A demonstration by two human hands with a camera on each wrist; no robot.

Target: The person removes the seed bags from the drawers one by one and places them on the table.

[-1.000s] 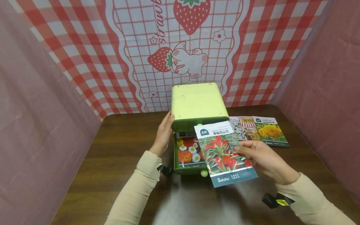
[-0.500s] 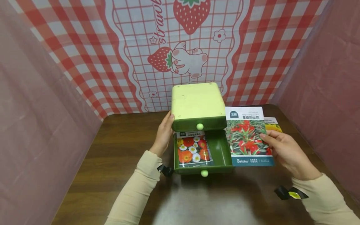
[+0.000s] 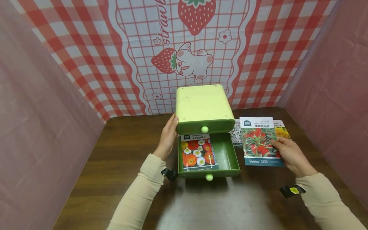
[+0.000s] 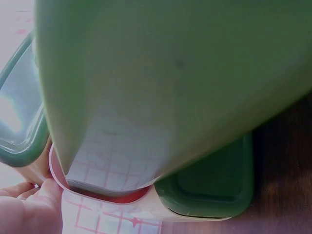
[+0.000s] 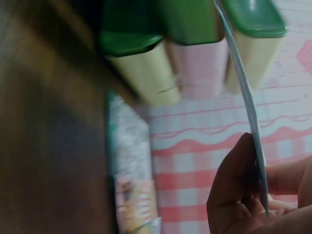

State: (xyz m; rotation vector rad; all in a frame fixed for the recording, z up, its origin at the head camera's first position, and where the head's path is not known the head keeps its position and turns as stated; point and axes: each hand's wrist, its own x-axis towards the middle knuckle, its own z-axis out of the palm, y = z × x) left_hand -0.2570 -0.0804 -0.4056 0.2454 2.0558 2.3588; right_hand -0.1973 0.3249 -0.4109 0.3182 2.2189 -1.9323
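Observation:
A small light-green cabinet [image 3: 202, 103] stands mid-table in the head view, its dark-green lower drawer [image 3: 227, 173] pulled out. Inside the drawer, on the left, lies a seed packet with orange and white poppies [image 3: 198, 151]. Straight fingers of my left hand [image 3: 166, 137] rest against the cabinet's left side near the front edge. To the right of the drawer, my right hand [image 3: 291, 156] pinches a red-flower seed packet [image 3: 257, 140] by its right edge. The right wrist view shows this red-flower packet [image 5: 248, 102] edge-on between thumb and fingers.
Behind the held packet, a white-flower packet [image 3: 236, 132] and a yellow-flower packet [image 3: 281, 131] lie on the table. Between them, a packet with a striped awning [image 5: 144, 200] shows in the right wrist view. A checked cloth [image 3: 267, 64] hangs behind the cabinet.
The red-flower packet has moved right from over the drawer to above the packets on the table, then slightly lower. My left hand stays at the cabinet's side.

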